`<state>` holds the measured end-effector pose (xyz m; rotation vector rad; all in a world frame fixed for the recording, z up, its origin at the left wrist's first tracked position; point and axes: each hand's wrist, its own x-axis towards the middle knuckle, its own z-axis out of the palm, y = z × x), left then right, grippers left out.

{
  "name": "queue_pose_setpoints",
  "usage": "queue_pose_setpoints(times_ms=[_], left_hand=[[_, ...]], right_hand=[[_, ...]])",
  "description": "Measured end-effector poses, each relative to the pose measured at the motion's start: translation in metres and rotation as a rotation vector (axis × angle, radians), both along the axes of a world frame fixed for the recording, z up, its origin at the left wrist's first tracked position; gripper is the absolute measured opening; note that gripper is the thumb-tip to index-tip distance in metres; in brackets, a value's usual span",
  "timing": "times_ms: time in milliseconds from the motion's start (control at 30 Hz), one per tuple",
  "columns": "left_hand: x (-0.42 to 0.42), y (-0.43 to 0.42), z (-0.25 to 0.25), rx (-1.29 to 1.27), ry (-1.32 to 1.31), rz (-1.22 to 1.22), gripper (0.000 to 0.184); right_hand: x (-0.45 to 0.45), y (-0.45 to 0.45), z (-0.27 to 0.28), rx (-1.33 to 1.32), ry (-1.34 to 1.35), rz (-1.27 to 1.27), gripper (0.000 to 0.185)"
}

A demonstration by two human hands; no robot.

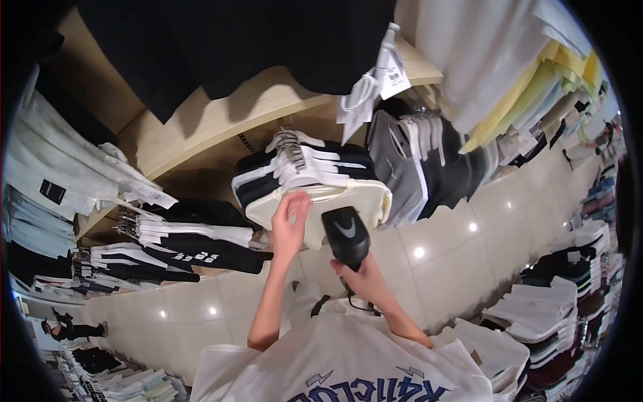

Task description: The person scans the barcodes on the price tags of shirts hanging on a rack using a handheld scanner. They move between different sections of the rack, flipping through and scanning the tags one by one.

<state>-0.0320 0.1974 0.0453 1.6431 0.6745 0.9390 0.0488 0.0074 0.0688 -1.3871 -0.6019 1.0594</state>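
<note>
Right hand [367,276] clamped around the handle of a black handheld scanner [345,234]: fingers wrapped, forearm coming in from lower right, elbow bent. Left hand [291,209] raised at the collar of a cream shirt [365,195], fingers curled, thumb side toward the scanner; can't tell if it pinches the cloth.

Scanner: matte black, broad head tipped away from the wearer toward the shirt, grey curved mark on its back. It's held in the air in front of the shirt's lower half, right of the left hand. Black cable [358,305] at the handle's bottom.

Cream shirt faces out at the near end of a row of black and white shirts on white hangers [289,151], below the front edge of the wooden shelf [221,127]. Grey shirt [396,171] hangs just right of that row. Black garment [234,47] overhangs the shelf's front edge.
</note>
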Motion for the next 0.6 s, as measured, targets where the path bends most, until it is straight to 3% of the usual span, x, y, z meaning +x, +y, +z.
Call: queue_pose_setpoints(times_ms=[67, 167, 400, 500, 567, 600], left_hand=[[0.027, -0.005, 0.019, 0.064, -0.027, -0.007, 0.024], [0.061, -0.004, 0.050, 0.172, -0.068, -0.052, 0.041], [0.116, 0.009, 0.081, 0.216, -0.122, -0.036, 0.049], [0.126, 0.017, 0.069, 0.213, -0.163, 0.006, 0.032], [0.128, 0.020, 0.064, 0.249, -0.150, 0.050, 0.015], [0.126, 0.019, 0.062, 0.235, -0.159, 0.064, 0.015]], right_hand=[[0.015, -0.016, -0.005, -0.009, 0.002, -0.072, 0.020], [0.038, -0.032, -0.016, 0.178, -0.157, -0.270, 0.028], [0.064, -0.032, -0.020, 0.110, -0.032, -0.269, 0.036], [0.065, -0.020, -0.021, 0.070, -0.068, -0.289, 0.037], [0.070, -0.011, -0.011, 0.052, -0.099, -0.229, 0.025], [0.073, -0.007, -0.008, 0.051, -0.110, -0.158, 0.020]])
